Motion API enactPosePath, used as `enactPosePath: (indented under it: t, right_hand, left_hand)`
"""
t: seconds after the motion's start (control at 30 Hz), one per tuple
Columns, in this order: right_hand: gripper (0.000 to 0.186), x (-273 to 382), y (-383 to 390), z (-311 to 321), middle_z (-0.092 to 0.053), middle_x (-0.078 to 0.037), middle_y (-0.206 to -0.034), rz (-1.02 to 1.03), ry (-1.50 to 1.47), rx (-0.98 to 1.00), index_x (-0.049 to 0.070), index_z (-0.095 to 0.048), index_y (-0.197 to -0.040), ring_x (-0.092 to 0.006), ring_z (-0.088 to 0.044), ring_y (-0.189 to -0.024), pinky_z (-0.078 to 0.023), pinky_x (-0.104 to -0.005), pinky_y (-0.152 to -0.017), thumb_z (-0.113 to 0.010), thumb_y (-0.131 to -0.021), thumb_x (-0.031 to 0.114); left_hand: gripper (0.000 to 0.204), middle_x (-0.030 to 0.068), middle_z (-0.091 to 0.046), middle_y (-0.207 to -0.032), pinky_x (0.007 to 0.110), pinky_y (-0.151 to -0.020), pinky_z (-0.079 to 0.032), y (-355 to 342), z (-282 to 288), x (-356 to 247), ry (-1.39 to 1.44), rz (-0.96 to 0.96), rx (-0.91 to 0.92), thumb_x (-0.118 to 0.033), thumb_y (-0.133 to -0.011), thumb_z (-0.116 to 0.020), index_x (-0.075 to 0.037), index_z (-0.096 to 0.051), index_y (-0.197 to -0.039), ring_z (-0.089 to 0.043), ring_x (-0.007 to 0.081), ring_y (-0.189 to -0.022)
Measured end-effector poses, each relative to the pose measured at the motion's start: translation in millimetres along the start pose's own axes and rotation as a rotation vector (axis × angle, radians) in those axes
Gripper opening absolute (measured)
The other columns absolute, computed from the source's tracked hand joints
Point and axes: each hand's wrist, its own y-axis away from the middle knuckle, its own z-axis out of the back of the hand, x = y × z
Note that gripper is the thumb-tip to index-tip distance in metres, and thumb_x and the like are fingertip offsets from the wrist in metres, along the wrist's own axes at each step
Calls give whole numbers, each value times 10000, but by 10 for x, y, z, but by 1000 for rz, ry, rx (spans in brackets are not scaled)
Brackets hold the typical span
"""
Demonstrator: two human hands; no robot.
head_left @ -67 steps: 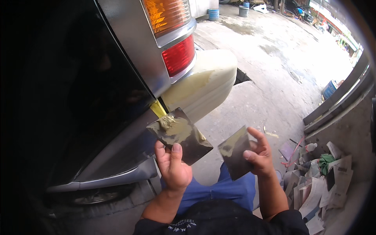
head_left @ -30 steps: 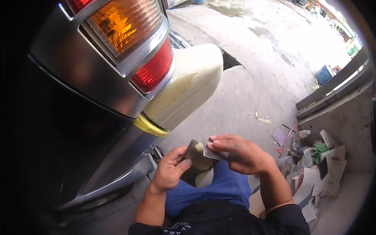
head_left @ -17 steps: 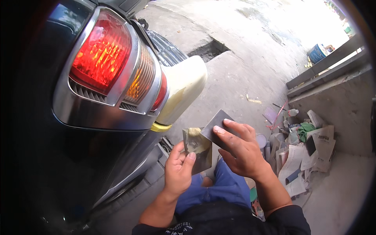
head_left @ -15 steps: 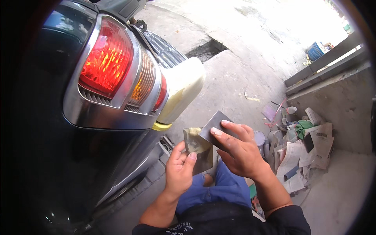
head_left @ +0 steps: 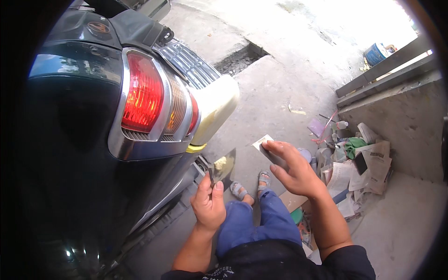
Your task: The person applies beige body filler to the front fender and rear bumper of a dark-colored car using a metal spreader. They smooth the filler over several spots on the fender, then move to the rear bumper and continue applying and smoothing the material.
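My left hand [head_left: 208, 201] grips a thin dark putty board [head_left: 227, 171] near my knees, thumb on top. A lump of pale yellow putty [head_left: 220, 163] sits on that board. Apart from it, to the right, my right hand [head_left: 297, 171] pinches a flat grey putty spreader [head_left: 276, 159] whose far edge looks pale. Left of both hands stands a dark vehicle with a red and amber tail light [head_left: 144, 100]. Beneath the light, a cream-coloured bumper corner [head_left: 215, 109] juts out, with a bright yellow patch [head_left: 196, 148] at its lower end.
Newspapers and rags lie heaped [head_left: 345, 179] by the low wall [head_left: 396, 116] on the right. A broken pit [head_left: 242, 58] opens in the concrete beyond the bumper. A blue bucket [head_left: 374, 54] stands behind the rail. My sandalled feet are below my hands.
The spreader has come off the putty board and moved right, away from it. The board has tilted and dropped slightly. My view has shifted, showing more of the vehicle and my feet.
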Motion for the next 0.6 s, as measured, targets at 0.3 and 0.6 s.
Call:
enactPosePath:
  t: [0.3, 0.6]
  right_hand:
    - [480, -370, -984, -228, -605, -133, -1186, -75, 282, 150, 50, -478, -1297, -301, -514, -1184, -398, -493, -818, -504, -819, 77]
    - [381, -397, -1939, -705, -664, -123, -1060, -64, 437, 225, 36, -503, -1199, -288, -552, -1109, -398, -636, -807, -486, -818, 39]
  left_hand:
    - [350, 130, -651, -1104, 257, -871, -462, 790, 18, 790, 327, 577, 108, -42, -947, -533, 75, -475, -1272, -616, 147, -976]
    - [347, 121, -662, -1088, 247, -869, -463, 658, -26, 1103, 347, 716, 167, -58, -951, -531, 79, -488, -1267, -610, 129, -970]
